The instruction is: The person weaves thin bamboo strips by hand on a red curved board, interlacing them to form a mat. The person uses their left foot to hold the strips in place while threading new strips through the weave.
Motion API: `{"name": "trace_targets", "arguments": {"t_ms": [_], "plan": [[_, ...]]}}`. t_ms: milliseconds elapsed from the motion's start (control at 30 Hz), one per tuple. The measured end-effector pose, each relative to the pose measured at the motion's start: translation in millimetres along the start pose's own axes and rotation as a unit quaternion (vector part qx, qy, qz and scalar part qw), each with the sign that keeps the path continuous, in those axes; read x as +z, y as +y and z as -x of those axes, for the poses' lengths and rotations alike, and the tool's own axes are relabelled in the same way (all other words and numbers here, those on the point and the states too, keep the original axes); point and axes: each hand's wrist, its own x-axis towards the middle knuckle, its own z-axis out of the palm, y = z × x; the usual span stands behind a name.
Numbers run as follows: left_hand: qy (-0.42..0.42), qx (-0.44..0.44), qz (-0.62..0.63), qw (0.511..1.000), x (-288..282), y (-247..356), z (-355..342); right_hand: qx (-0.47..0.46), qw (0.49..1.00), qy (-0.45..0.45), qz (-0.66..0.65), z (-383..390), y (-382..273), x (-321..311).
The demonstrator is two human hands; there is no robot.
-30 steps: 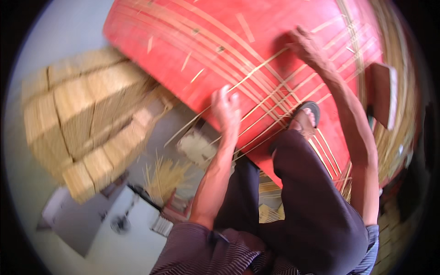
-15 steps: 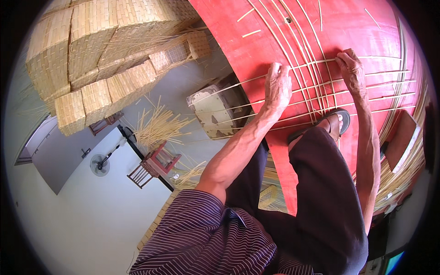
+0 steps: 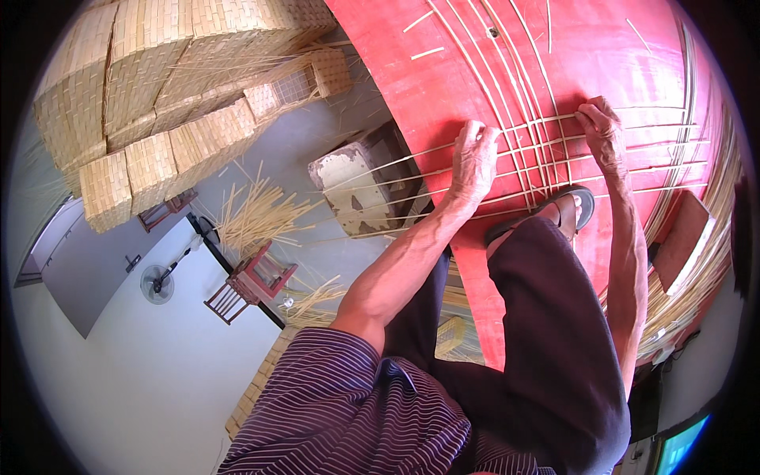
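Observation:
Thin pale bamboo strips cross each other in an open grid on a red board. Both hands grip the farthest crosswise strip point(image 3: 538, 121). My left hand point(image 3: 475, 162) is closed on it at the left of the lengthwise strips point(image 3: 518, 87), fingers pinched. My right hand point(image 3: 603, 136) is closed on the same strip to the right of them. Between the hands the strip runs across the lengthwise ones. Several other crosswise strips lie nearer to me, under my forearms. My sandalled foot point(image 3: 574, 214) rests on the near part of the grid.
The red board point(image 3: 396, 59) carries a few loose strip pieces. Stacked woven baskets point(image 3: 150, 170) stand at the left, with a strip pile point(image 3: 265, 214) on the floor. A worn pale box-like piece point(image 3: 348, 186) sits beside the board; long strip bundles point(image 3: 681, 309) lie right.
Both hands have come slightly toward me, and the crosswise strip they grip now lies closer to the other crosswise strips. The whole view has shifted a little. My foot stays on the grid.

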Motion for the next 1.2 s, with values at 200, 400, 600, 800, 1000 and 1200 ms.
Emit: {"name": "trace_targets", "arguments": {"t_ms": [200, 400, 600, 800, 1000, 1200], "plan": [[0.024, -0.383, 0.566, 0.73, 11, -11, 5, -0.008, 0.999, -0.015, -0.032, 0, 0, 6], [-0.03, 0.026, -0.003, 0.999, -10, 9, -3, -0.026, 1.0, 0.006, 0.009, 1, 2, -3], [-0.032, 0.024, -0.008, 0.999, -5, 8, -3, -0.025, 1.0, 0.013, 0.0, 4, 0, -5], [-0.039, -0.002, 0.019, 0.999, -11, 16, -15, -0.03, 0.998, 0.044, 0.036, 6, -9, -9], [-0.073, 0.02, 0.018, 0.997, -26, 23, -31, 0.07, 0.997, -0.001, -0.031, 61, -59, 6], [-0.097, 0.062, 0.038, 0.993, -36, 19, -78, 0.265, 0.955, 0.103, -0.083, 121, -74, -19]]}}
